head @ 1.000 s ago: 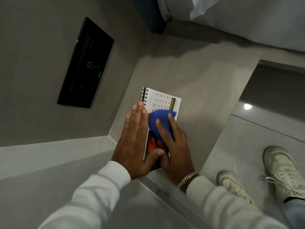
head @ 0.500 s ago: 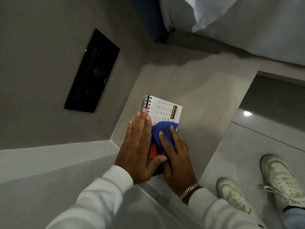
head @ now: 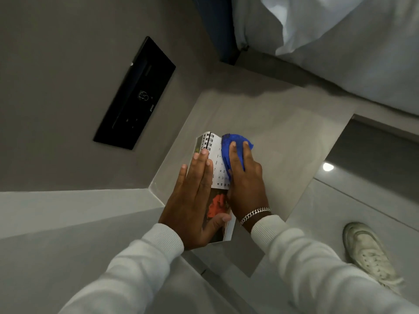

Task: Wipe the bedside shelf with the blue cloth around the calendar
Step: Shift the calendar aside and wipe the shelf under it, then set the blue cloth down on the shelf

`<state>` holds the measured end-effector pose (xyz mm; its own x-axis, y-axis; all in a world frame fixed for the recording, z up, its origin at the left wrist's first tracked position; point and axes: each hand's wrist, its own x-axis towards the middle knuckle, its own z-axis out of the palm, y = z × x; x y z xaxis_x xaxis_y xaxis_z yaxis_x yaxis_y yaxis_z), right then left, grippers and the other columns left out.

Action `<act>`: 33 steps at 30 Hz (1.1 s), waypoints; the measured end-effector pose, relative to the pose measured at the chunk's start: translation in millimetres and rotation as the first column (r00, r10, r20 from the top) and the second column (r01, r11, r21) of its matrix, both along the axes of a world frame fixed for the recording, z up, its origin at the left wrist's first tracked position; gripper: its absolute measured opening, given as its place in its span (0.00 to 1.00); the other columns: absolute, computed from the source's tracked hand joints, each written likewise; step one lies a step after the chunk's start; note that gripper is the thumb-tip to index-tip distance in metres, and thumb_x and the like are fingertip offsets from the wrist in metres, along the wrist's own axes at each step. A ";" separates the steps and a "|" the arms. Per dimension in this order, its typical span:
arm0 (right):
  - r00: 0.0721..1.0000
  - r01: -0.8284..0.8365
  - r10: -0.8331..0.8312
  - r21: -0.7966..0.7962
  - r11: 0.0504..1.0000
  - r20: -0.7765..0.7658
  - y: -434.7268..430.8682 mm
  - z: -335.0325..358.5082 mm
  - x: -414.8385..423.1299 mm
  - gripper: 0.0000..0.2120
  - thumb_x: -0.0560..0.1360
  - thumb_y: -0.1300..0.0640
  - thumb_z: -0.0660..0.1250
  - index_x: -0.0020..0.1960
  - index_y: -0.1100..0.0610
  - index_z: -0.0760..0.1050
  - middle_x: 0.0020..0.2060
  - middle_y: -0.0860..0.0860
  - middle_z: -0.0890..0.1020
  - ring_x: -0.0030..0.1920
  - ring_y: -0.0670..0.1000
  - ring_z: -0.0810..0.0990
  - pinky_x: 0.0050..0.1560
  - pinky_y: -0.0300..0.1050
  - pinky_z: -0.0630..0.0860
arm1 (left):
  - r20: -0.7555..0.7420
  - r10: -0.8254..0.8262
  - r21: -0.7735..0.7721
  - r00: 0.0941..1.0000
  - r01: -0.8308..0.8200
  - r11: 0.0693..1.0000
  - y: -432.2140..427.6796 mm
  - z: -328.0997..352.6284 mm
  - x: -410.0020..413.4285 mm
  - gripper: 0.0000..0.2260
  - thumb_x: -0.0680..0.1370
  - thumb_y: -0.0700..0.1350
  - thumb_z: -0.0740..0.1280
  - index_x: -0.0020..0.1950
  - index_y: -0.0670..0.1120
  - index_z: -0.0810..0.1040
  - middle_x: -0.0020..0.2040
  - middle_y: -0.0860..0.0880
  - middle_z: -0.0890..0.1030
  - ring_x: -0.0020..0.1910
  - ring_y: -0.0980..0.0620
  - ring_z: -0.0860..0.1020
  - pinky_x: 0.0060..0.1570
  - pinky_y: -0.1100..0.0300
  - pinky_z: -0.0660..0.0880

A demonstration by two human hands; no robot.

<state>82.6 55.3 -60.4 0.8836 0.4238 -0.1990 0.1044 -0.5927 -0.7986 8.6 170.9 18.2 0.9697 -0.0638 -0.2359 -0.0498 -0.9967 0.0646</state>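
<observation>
A spiral-bound desk calendar (head: 218, 168) with a date grid and a red picture stands on the grey bedside shelf (head: 283, 150). My left hand (head: 195, 200) lies flat along the calendar's left side, thumb hooked over its near face, steadying it. My right hand (head: 246, 180) presses the crumpled blue cloth (head: 233, 148) against the calendar's far right part, near the spiral binding. The cloth sticks out beyond my fingertips and hides part of the date grid. Whether the cloth also touches the shelf is unclear.
A black wall control panel (head: 136, 94) is set in the grey wall at left. White bedding (head: 340, 41) hangs over the far right. The shelf edge drops to a glossy tiled floor at right, where my white shoe (head: 369, 254) stands.
My right hand has slid the blue cloth away from me, up the calendar face to its spiral end. My left hand stays on the calendar. The camera has moved closer.
</observation>
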 end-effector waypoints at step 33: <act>0.595 -0.614 0.799 -0.690 0.383 -0.086 -105.9 3.4 154.4 0.43 0.72 0.30 0.54 0.76 0.51 0.42 0.78 0.51 0.43 0.77 0.61 0.41 0.71 0.70 0.47 | 0.270 0.831 -0.045 0.486 -0.856 0.516 -124.3 5.4 -16.7 0.34 0.77 0.53 0.58 0.78 0.39 0.53 0.79 0.39 0.54 0.79 0.40 0.50 0.75 0.36 0.47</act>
